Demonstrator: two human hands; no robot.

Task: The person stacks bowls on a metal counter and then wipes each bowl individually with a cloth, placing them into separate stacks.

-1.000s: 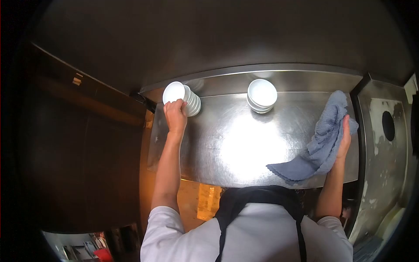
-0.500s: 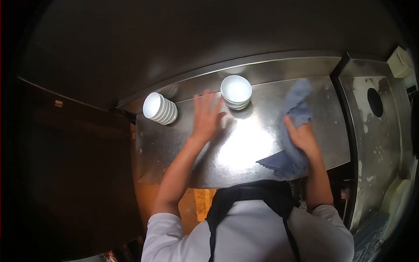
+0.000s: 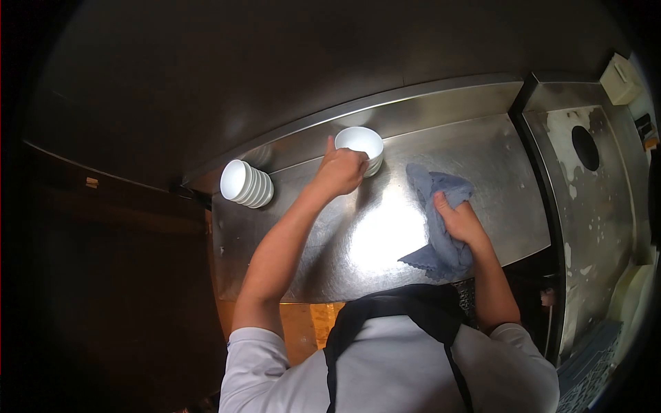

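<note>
1. Nearby, the desk [image 3: 502, 165] is ending just ahead of the apron [image 3: 392, 296], and the cloth [image 3: 441, 241] is bunching above it, a frilled corner pointing toward that front edge.
2. The right grip [image 3: 458, 220] is wrapping closed around the cloth, thumb on top. The loose corner could be catching on the edge if the arm swings low.
3. Farther out, the left grip [image 3: 343, 171] is curling nearly closed over the front rim of the right stack [image 3: 359, 141]; how firmly it is holding, I cannot tell.
4. The right stack is standing close to the back lip [image 3: 447, 113]. A lopsided pull could be sliding the bowls apart; a forward push could be knocking them against the lip.
5. The left stack [image 3: 256, 189] is sitting well apart, near the desk's left end, looking tilted, though the lens may be causing that. A sweeping forearm could be toppling it.
6. Room for moving is lying between the stacks, and rightward from the cloth as far as the dark gap [image 3: 538, 172] beside the side unit [image 3: 599, 227].
</note>
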